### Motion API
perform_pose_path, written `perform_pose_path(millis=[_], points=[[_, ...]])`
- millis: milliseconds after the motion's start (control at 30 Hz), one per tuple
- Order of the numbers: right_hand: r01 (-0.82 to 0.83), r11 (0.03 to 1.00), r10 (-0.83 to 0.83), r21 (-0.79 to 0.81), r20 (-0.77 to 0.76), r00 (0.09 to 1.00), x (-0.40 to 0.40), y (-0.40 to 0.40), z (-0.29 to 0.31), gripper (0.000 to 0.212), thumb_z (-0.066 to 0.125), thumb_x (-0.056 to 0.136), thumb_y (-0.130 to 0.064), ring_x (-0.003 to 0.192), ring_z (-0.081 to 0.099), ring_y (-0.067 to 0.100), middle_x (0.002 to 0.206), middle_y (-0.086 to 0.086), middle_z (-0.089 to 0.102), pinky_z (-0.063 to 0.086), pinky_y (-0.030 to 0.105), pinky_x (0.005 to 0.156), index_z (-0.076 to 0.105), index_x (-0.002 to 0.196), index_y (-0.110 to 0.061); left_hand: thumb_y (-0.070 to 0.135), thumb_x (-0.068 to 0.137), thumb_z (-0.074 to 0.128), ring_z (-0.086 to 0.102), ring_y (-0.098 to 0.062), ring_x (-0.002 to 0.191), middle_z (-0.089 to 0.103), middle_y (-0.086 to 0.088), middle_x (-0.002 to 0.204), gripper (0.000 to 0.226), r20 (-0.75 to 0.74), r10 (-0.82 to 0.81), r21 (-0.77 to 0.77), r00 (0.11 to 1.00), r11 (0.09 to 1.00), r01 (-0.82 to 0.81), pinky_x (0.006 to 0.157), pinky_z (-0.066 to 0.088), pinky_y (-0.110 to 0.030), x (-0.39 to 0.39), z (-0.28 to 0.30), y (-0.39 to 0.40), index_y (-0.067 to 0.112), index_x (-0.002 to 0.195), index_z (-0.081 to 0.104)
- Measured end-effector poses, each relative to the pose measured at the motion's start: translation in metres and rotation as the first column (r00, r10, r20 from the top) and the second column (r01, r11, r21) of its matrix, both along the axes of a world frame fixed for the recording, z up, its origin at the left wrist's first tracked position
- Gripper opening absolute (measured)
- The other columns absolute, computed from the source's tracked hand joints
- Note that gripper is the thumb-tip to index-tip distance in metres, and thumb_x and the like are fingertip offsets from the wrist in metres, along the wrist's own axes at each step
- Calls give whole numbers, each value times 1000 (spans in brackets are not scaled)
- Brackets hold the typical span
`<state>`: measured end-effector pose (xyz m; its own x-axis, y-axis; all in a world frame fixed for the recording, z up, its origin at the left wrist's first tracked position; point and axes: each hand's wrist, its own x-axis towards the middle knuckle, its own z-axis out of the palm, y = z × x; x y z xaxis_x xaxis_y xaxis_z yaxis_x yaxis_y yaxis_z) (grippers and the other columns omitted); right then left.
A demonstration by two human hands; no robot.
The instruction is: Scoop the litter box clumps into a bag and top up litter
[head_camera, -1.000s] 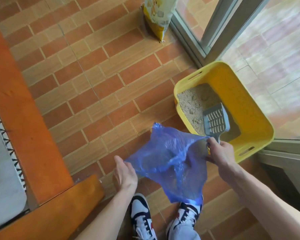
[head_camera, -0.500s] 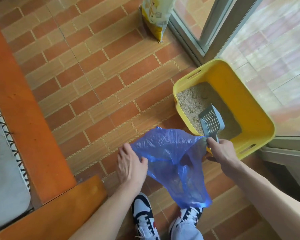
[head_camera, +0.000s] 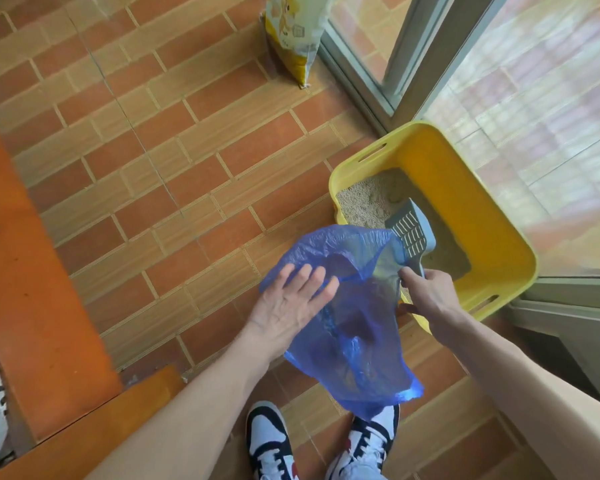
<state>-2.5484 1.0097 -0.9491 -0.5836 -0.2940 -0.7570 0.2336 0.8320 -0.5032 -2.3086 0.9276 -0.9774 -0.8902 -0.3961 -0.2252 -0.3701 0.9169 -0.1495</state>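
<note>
Yellow litter box (head_camera: pixel 492 216) of litter (head_camera: pixel 364 202); right hand (head_camera: pixel 430 296) gripping scoop (head_camera: pixel 413 233) and blue bag (head_camera: pixel 354 327), left hand (head_camera: pixel 291 306) flat-fingered against it.

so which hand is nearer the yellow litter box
Right. The right hand grips the scoop handle just over the near rim of the yellow litter box; the left hand lies flat on the blue bag, farther away.

No text could be read; the print on the yellow litter sack (head_camera: pixel 293 32) was too blurred
</note>
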Motion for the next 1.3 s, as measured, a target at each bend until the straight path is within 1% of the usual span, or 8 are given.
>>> perform_pose_path(millis=[167, 267, 400, 600, 833, 1033, 1200, 1300], points=[[-73, 997, 74, 31, -44, 996, -9, 4, -17, 33, 62, 88, -25, 58, 58, 21, 65, 5, 60, 59, 63, 72, 68, 88, 8, 5, 65, 71, 60, -28, 91, 61, -5, 96, 33, -174, 20, -4, 985, 1000, -22, 94, 36, -40, -33, -2, -28, 16, 95, 63], [-89, 995, 93, 48, -93, 991, -13, 6, -13, 44, 67, 86, -44, 53, 57, 19, 56, 1, 58, 60, 58, 69, 71, 81, 0, 7, 89, 60, 61, -30, 93, 63, -4, 90, 9, -361, 188, 133, 913, 980, -148, 99, 39, -42, -38, 3, -32, 14, 94, 62], [-180, 975, 202, 133, -176, 963, -11, 20, 9, 66, 63, 75, -75, 57, 58, 23, 43, -8, 51, 61, 51, 71, 65, 71, -10, 8, 99, 46, 58, -28, 94, 64, -5, 88, 17, -458, 410, 364, 788, 896, -254, 102, 41, -40, -41, 24, -31, 9, 99, 63], [-478, 830, 538, 288, -186, 822, -11, 62, 48, 64, 71, 64, -80, 62, 62, 22, 61, -3, 63, 48, 36, 58, 54, 81, -21, 9, 104, 45, 54, -31, 70, 57, -4, 73, 10, -375, 698, 505, 610, 706, -497, 66, 27, -32, -42, 54, -35, 12, 100, 54], [-448, 874, 474, 190, -120, 872, -4, 79, 20, 15, 72, 76, -14, 55, 62, 15, 59, -1, 65, 44, 29, 51, 65, 88, -20, 21, 109, 28, 53, -31, 56, 56, 0, 64, 17, -355, 735, 514, 578, 669, -536, 54, 35, -37, -33, 52, -37, 17, 102, 42], [-350, 933, 356, 81, -69, 932, 20, 64, -17, 13, 61, 76, -3, 63, 64, 26, 65, 4, 67, 46, 32, 57, 61, 82, -15, 11, 104, 35, 56, -27, 81, 60, 4, 87, 22, -299, 803, 598, 515, 579, -555, 68, 39, -39, -19, 45, -41, 19, 111, 54], [-346, 937, 350, 60, -107, 931, 17, 49, -26, 11, 70, 82, -19, 66, 58, 25, 67, 1, 61, 44, 33, 58, 59, 85, -15, 1, 90, 39, 46, -17, 64, 48, 11, 66, 24, -245, 880, 706, 407, 450, -547, 60, 29, -37, -29, 42, -48, 21, 86, 52], [-346, 938, 344, 4, -137, 929, 9, 43, -19, 43, 70, 85, -56, 60, 62, 23, 62, 0, 64, 49, 36, 58, 57, 76, -16, 9, 87, 36, 41, -13, 55, 44, 11, 55, 23, -205, 927, 814, 315, 341, -471, 55, 31, -36, -44, 44, -52, 20, 83, 56]])
